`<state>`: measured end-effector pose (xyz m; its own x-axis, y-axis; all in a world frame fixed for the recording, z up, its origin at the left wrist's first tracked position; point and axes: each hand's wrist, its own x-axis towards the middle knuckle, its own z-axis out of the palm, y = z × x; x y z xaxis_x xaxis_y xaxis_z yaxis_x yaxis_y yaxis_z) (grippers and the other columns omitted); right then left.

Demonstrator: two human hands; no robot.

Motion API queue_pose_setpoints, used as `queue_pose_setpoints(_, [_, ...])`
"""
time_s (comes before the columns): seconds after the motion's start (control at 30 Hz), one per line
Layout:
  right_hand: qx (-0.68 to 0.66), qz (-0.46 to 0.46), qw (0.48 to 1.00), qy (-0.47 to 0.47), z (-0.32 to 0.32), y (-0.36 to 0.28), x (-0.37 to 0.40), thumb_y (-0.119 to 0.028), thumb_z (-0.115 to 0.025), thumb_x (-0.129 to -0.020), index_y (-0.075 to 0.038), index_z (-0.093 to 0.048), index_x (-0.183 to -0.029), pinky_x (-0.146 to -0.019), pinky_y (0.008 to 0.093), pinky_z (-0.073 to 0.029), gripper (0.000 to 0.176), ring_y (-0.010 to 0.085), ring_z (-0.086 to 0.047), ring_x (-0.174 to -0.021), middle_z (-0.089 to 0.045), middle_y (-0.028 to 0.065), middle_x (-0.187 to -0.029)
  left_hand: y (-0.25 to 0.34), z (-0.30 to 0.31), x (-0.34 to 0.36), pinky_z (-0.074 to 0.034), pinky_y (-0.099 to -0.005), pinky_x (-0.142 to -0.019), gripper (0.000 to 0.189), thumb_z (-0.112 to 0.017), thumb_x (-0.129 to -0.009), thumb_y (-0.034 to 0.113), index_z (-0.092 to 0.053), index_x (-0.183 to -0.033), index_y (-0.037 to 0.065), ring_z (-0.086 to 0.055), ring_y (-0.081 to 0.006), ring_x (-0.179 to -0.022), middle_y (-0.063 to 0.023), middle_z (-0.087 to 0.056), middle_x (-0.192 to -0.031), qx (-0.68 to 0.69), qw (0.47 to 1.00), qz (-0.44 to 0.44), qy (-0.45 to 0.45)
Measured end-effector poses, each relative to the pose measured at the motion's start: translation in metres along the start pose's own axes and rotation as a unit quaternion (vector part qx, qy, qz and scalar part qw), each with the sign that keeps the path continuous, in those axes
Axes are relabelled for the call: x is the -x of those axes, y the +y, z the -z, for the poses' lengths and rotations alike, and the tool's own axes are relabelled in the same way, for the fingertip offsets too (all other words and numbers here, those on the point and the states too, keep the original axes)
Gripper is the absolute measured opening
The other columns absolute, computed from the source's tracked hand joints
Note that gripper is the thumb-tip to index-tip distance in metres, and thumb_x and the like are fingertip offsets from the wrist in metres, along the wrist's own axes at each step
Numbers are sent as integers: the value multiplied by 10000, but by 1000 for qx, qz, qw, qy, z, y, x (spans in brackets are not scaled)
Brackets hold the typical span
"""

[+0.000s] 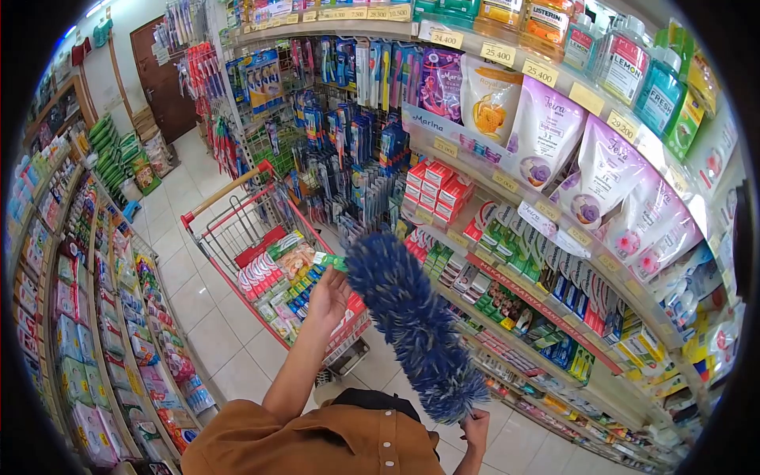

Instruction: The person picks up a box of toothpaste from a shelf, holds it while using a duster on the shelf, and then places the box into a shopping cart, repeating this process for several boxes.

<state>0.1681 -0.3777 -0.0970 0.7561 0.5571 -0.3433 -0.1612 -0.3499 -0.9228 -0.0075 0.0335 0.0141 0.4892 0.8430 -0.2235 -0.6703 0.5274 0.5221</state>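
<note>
Left hand [328,299] stretches over the cart [229,192], pinching a box [332,260]; right hand [475,428], right of the cart, clasps a duster [416,328].

yellow paper shelf tags [497,53] say 24.400, 25.400 twice and 29.200; orange plastic mouthwash bottle [548,22] reads listerine, teal plastic bottle [659,96] says fresh, lilac-and-white pouch [549,131] looks like feira, kinda blurry

The blue duster [416,328] hides part of the shelves [511,287].
</note>
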Motion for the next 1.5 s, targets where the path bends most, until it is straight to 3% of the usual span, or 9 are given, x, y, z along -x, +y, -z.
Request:
queue_pose_setpoints(0.23, [82, 48, 995, 27, 5, 29, 3, -121, -624, -799, 14, -569, -567, -428, 227, -279, 273, 30, -380, -472, -475, -30, -490, -1, -13, 1, -483, -297, -869, 329, -512, -926, 281, -493, -1129, 23, -550, -202, -1039, -124, -543, -1169, 29, 999, 5, -20])
queue_pose_setpoints(0.53, [4, -8, 999, 52, 6, 40, 13, -118, -578, -824, 2, -557, -553, -408, 228, -275, 297, 46, -389, -440, -477, -7, -485, -2, -3, 1, -510, -301, -693, 337, -394, -948, 303, -520, -1094, 27, -600, -186, -788, -72, -607, -900, -59, 997, 32, -44])
queue_pose_setpoints(0.67, [-33, -14, 999, 35, 8, 26, 18, -111, -575, -803, -14, -543, -535, -367, 227, -251, 287, 47, -384, -404, -464, -5, -465, -6, -9, 7, -511, -287, -601, 301, -375, -955, 254, -558, -1027, 26, -604, -182, -698, -80, -619, -847, -109, 992, 50, 28])
queue_pose_setpoints(0.8, [33, -23, 999, 9, 17, 2, 22, -79, -600, -767, -24, -542, -519, -372, 225, -256, 261, 32, -375, -412, -456, -24, -462, -4, -20, 19, -505, -358, -778, 326, -437, -938, 312, -573, -1030, 31, -614, -197, -838, -86, -628, -950, -59, 993, 101, 10])
queue_pose_setpoints(0.83, [49, 49, 997, -32, 22, 7, 17, -149, -597, -805, -40, -535, -529, -322, 227, -230, 303, 49, -362, -360, -452, -21, -452, -5, -17, 21, -482, -378, -843, 313, -455, -925, 309, -578, -1055, 51, -604, -199, -909, -78, -628, -1010, -73, 993, 94, -6])
queue_pose_setpoints(0.93, [40, 52, 997, -46, 25, 12, 8, -127, -589, -801, -39, -565, -545, -350, 219, -254, 271, 44, -380, -383, -468, -19, -467, -12, -6, 29, -467, -375, -872, 325, -452, -922, 325, -579, -1071, 65, -591, -190, -950, -68, -623, -1039, -36, 989, 135, -47])
queue_pose_setpoints(1.1, [43, 128, 990, 48, 6, 2, -6, -131, -608, -838, -15, -554, -571, -425, 205, -261, 297, 27, -370, -460, -467, -36, -518, -31, -6, 45, -519, -269, -562, 294, -521, -920, 316, -586, -984, 36, -604, -129, -634, -52, -626, -814, -126, 980, 157, 9])
queue_pose_setpoints(1.33, [-39, 106, 990, 87, -5, 7, -7, -167, -606, -843, -34, -513, -548, -371, 214, -244, 336, 41, -368, -415, -459, -23, -499, -20, -15, 48, -533, -266, -556, 269, -565, -899, 253, -574, -1023, 14, -630, -147, -670, -80, -626, -807, -227, 970, 65, -67])
queue_pose_setpoints(1.5, [-34, -27, 994, 103, 16, 8, 16, -108, -610, -780, -22, -531, -577, -334, 227, -281, 234, 57, -399, -416, -483, -5, -522, -5, -19, 32, -522, -268, -559, 223, -541, -902, 195, -577, -1033, 18, -635, -151, -677, -72, -637, -825, -216, 974, 64, -35])
